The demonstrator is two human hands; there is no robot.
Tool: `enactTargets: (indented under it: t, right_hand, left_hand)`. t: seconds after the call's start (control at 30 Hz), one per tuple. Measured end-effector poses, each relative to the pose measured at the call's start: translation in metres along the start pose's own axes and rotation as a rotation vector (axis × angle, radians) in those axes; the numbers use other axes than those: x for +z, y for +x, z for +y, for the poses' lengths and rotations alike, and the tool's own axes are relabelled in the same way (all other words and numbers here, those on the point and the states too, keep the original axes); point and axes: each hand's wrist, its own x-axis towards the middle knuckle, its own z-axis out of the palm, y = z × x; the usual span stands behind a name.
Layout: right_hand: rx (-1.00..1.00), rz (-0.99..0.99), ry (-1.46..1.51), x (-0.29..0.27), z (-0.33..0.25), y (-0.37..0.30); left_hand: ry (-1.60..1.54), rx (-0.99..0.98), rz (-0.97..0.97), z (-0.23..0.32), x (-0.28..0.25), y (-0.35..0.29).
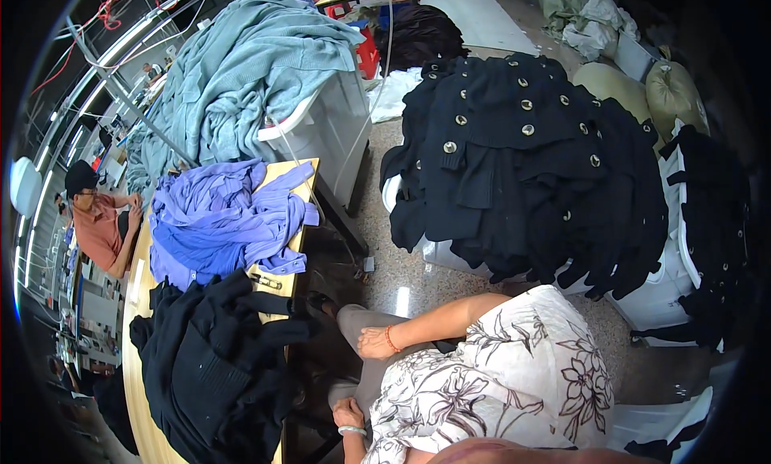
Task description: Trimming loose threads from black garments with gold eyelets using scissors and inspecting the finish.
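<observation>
My right hand (375, 343), with a red bead bracelet at the wrist, lies flat on my grey-trousered thigh. Lower in the view, my left hand (348, 413) rests near the other knee, a pale bangle on its wrist. Both hands have their fingers laid out and hold nothing. Beside them, at the table edge, is a heap of black knit garments (213, 376); one sleeve hangs over toward my legs. Farther along the wooden table (138, 303) lies a pile of purple cardigans (229, 215). Between the piles sits a small dark, brass-toned metal tool (266, 282).
A grey bin (337, 134) overflows with grey-green knitwear (241, 70). Black garments with metallic buttons (522, 159) cover a white bin to the right. Tied sacks (673, 94) stand at the back right. Across the table, a person in an orange shirt (98, 231) sits.
</observation>
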Motion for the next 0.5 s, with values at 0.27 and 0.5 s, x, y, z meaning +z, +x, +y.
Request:
enactTargets:
  t: [0.27,0.5]
  right_hand:
    - [0.128,-0.363,0.681,-0.047,-0.045,-0.014]
    - [0.554,-0.327,0.740,-0.069,-0.042,-0.070]
  left_hand:
    - [-0.286,-0.149,0.083,0.026,-0.019,-0.001]
    - [-0.783,-0.463,-0.247,0.010,-0.036,-0.088]
